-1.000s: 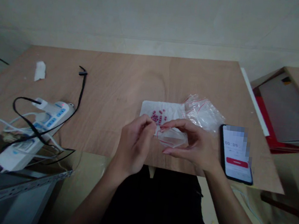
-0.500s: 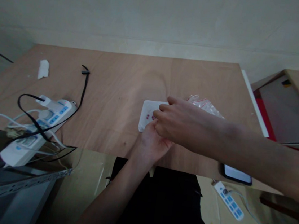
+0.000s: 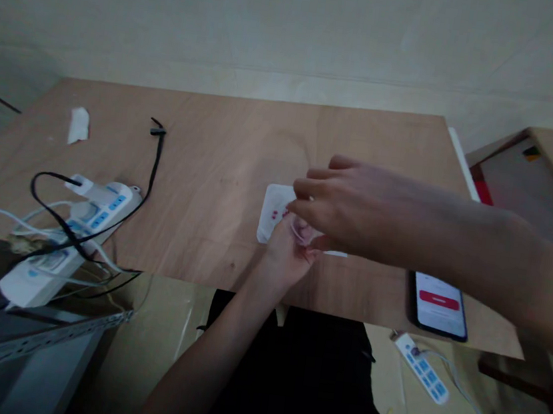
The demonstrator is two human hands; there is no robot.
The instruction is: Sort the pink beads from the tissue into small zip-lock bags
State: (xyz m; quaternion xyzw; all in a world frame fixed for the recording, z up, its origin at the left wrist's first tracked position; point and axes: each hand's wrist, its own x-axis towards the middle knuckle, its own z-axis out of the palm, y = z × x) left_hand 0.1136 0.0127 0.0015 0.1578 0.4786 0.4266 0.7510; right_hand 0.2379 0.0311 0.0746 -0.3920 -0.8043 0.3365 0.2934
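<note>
Near the table's front, my left hand (image 3: 286,256) is turned palm up, its fingers partly hidden, around a small clear, pinkish plastic thing (image 3: 302,230). Over it is my right hand (image 3: 334,204), its fingers bent and the thumb low beside the plastic. The undersides of those fingertips are hidden, so what they pinch, if anything, cannot be made out. Beneath both hands lies a white tray or card (image 3: 272,196) with several small red spots or pieces on it. Its right part is mostly covered by my right hand.
A phone (image 3: 438,307) with a lit screen lies at the table's front right edge. On the left are a power strip (image 3: 109,213) with tangled cables, a black cable tip (image 3: 157,130) and a white paper scrap (image 3: 79,126). Another power strip (image 3: 422,369) is on the floor.
My right hand has lifted slightly and shifted away from my left palm, uncovering the clear plastic there. My right forearm has moved up, revealing more of the phone and covering the clear bag behind.
</note>
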